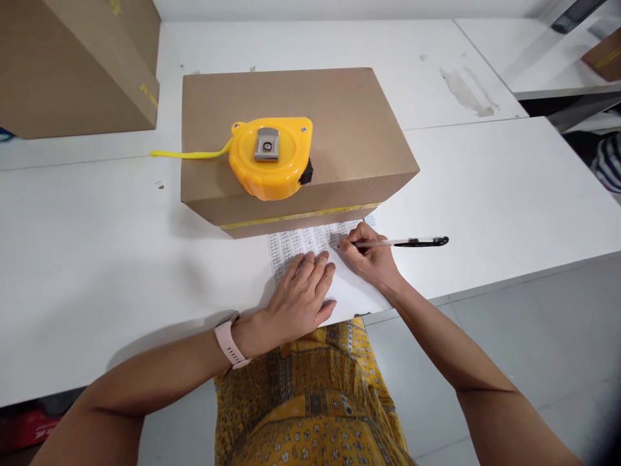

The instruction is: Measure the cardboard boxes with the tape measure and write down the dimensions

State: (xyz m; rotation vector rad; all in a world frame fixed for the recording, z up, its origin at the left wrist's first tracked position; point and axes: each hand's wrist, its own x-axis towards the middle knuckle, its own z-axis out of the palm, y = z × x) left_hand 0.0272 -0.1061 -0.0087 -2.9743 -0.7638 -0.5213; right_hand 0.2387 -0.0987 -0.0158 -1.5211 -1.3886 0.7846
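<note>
Grey scuffs mark the white worktop (485, 194), beyond whose near edge shows a tiled floor (490, 323). At the upper left stands a large carton (111, 77); nearer the middle sits a smaller brown box (339, 107), yellow tape (301, 217) running along its near side. On top of it lies a yellow tape measure (266, 178), its strap (194, 155) reaching past the box's left edge. Close in front of the box is a paper sheet (356, 285), partly filled with columns of small dark writing. The person's right grip (371, 257) is closed around a pen (421, 243) — pinched low, its tip down by the written columns. Their left grip (301, 298) is unclosed — palm down on the sheet, fingers extended and slightly spread, with a pink watch band (230, 343) at the wrist.
</note>
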